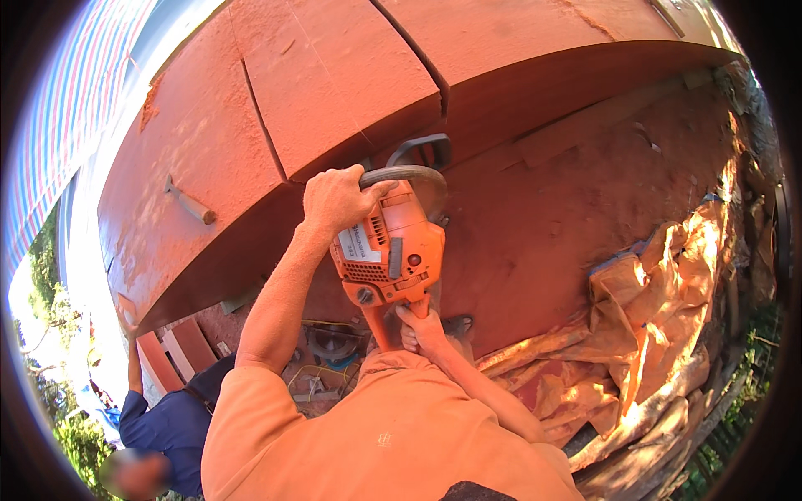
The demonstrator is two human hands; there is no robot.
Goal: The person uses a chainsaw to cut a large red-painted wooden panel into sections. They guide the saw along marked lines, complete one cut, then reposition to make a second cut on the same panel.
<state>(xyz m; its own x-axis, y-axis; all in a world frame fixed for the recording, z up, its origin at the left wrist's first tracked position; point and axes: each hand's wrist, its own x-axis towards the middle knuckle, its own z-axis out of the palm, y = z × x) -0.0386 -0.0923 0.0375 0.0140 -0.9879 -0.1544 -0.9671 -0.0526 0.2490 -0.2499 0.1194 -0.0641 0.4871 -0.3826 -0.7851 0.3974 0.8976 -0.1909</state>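
An orange chainsaw [388, 242] is in both my hands, in front of a large reddish wooden slab [342, 83]. My left hand [338, 200] is wrapped round the dark curved front handle [409, 174]. Below it, close to my body, my right hand [422, 330] grips the rear handle. The black hand guard [422, 152] stands up beyond the front handle, near the slab's edge. I cannot make out the guide bar or chain. Two narrow dark cuts run into the slab, a left one [263, 125] and a right one [422, 54].
A wooden-handled hammer-like tool [190, 200] lies on the sawdust-covered slab. At lower left, a person in blue [171, 434] reaches a hand to the slab's edge. Planks [190, 344] and a circular saw [332, 344] lie below. A crumpled tan tarp [643, 301] lies at right.
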